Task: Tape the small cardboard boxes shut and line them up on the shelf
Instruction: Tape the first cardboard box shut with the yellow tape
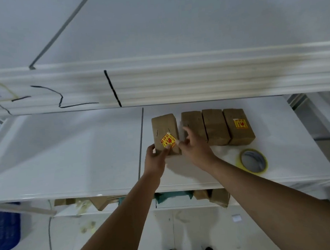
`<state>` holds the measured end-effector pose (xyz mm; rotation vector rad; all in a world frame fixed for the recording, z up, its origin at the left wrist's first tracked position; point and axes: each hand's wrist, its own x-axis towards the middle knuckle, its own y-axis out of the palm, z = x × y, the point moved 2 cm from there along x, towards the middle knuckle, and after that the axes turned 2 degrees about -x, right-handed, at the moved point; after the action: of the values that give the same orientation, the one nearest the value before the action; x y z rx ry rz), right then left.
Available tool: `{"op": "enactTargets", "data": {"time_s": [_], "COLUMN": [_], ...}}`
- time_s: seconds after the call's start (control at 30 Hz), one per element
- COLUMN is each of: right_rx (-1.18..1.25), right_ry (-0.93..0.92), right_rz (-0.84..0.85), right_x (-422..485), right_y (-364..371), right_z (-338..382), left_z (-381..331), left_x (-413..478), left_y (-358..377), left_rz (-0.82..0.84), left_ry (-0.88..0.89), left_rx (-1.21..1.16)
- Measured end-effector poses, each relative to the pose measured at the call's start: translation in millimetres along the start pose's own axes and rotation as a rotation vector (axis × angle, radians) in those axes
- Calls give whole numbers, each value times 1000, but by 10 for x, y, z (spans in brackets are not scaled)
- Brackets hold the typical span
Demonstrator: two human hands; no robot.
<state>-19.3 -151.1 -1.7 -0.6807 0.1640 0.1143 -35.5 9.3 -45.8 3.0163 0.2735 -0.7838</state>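
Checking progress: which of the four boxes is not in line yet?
The leftmost box, held by the left hand, stands apart with a gap; the other three sit side by side.

4 matt brown cardboard boxes (215, 126) sit on a glossy white shelf (65, 161).

Pretty sure a stockroom or packing corner, not anybody's home. Plain white shelving in tiers, with a wide flat shelf (65, 161) at working height and black marker scribbles (60, 97) across the edge of the tier above. Small brown cardboard boxes (214, 126) parked side by side at the back, a couple wearing yellow-and-red stickers (240, 123). Yellow tape roll (253, 160) lying near them. More cardboard (220, 197) jammed into the level underneath, a blue plastic crate (3, 229) down on the left, plus little yellowish scraps (87, 227) littering the pale floor.
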Motion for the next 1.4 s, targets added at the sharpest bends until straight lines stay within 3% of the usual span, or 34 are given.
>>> {"op": "enactTargets", "data": {"time_s": [0.2,0.4,0.67,1.1,1.4], "right_rx": [341,534,532,462,512], "right_ry": [67,133,92,139,144], "right_rz": [125,132,138,-100,1], "right_x": [-180,-330,-484,-550,-636], "right_y": [-304,-499,-656,-722,-709], "right_z": [127,70,-16,91,105], "left_z": [-223,-506,-779,-795,-677], "left_x": [-356,-497,-609,-847,-884], "left_y": [105,157,239,387,352], "left_rz": [145,179,221,99,133], "left_ry": [100,180,235,281,265], "left_rx": [-68,-59,-109,33,-38]}}
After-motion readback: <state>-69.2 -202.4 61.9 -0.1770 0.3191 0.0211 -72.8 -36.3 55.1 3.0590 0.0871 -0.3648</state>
